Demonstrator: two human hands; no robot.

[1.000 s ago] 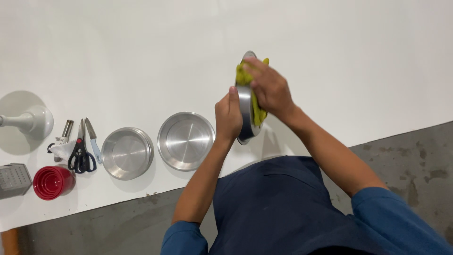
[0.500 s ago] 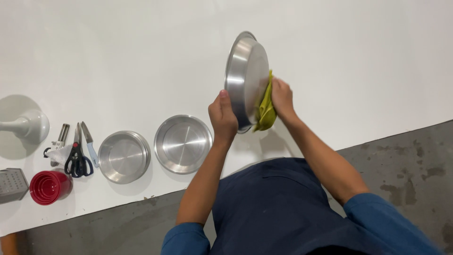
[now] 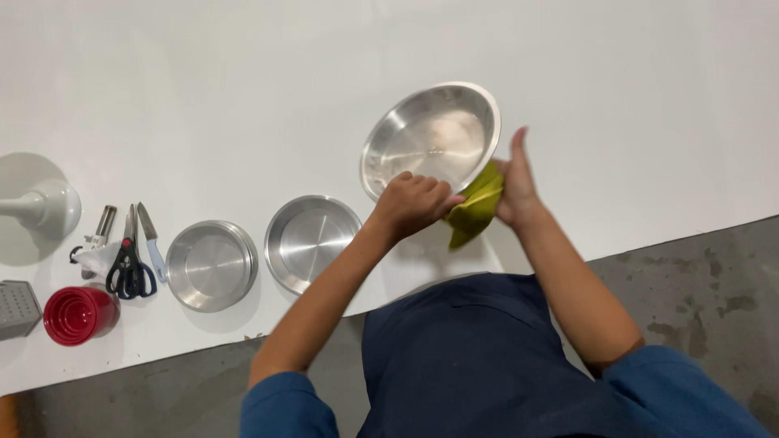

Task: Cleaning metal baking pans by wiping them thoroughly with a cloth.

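I hold a round steel pan [image 3: 430,138] up above the white table [image 3: 243,97], its hollow side turned toward me. My left hand [image 3: 410,203] grips the pan's near rim. My right hand [image 3: 514,185] presses a yellow-green cloth [image 3: 477,207] against the pan's lower right outer side, fingers stretched upward along the rim. Part of the cloth hangs below the pan between my two hands.
Two more steel pans [image 3: 312,241] [image 3: 211,264] lie on the table to the left. Further left are scissors [image 3: 128,264], a small knife [image 3: 150,241], a red cup [image 3: 77,315], a metal grater [image 3: 16,307] and a white stand [image 3: 40,207]. Grey floor [image 3: 698,284] lies below the table edge.
The pan has been turned from edge-on to showing its hollow inside. The cloth and my right hand have slid from the pan's face to its lower right outer side.
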